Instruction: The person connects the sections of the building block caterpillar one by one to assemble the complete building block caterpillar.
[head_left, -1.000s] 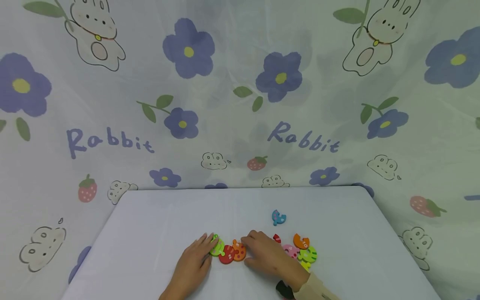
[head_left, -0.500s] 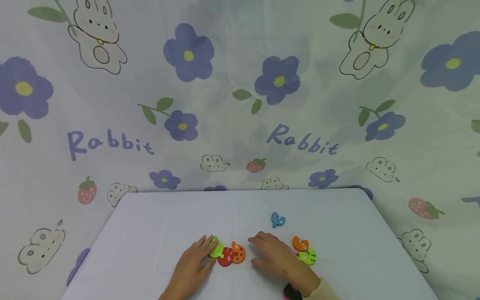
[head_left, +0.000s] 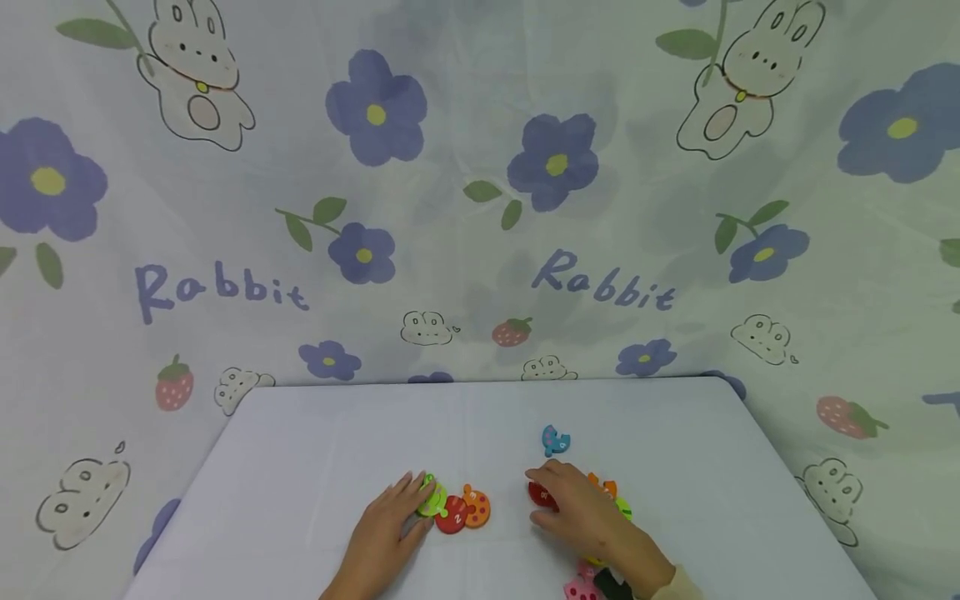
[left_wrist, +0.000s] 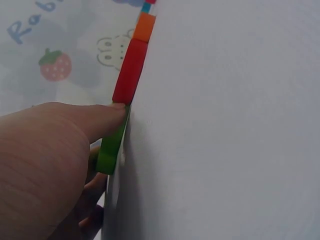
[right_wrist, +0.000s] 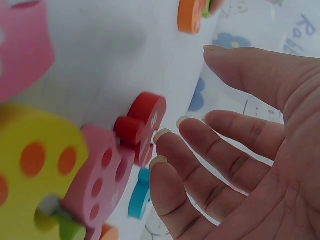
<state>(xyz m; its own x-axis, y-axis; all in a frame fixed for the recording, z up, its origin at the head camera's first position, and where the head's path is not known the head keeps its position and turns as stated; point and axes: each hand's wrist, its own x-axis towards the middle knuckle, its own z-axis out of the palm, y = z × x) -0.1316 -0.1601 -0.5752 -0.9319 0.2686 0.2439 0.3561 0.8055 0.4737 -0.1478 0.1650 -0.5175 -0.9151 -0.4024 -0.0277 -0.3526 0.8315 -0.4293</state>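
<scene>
My left hand (head_left: 384,529) holds a green puzzle piece (head_left: 432,502) flat on the table, thumb on one side and fingers on the other. Linked in a row to its right are a red puzzle piece (head_left: 451,517) marked 2 and an orange spotted puzzle piece (head_left: 477,507). My right hand (head_left: 588,510) hovers over the loose pieces with its fingers spread and relaxed. In the right wrist view its fingertips are close to another red puzzle piece (right_wrist: 150,112), with nothing gripped. The palm and forearm cover part of the loose pieces in the head view.
A blue puzzle piece (head_left: 555,440) lies behind the right hand. Pink (right_wrist: 102,175) and yellow (right_wrist: 37,145) spotted pieces sit near it in the right wrist view. A black piece (head_left: 613,585) lies by the right forearm. A patterned curtain (head_left: 480,208) hangs behind the white table (head_left: 300,450).
My right hand has drawn away from the orange piece, rightward to the loose pieces, and a red piece now shows at its fingertips. The left hand stays on the green piece.
</scene>
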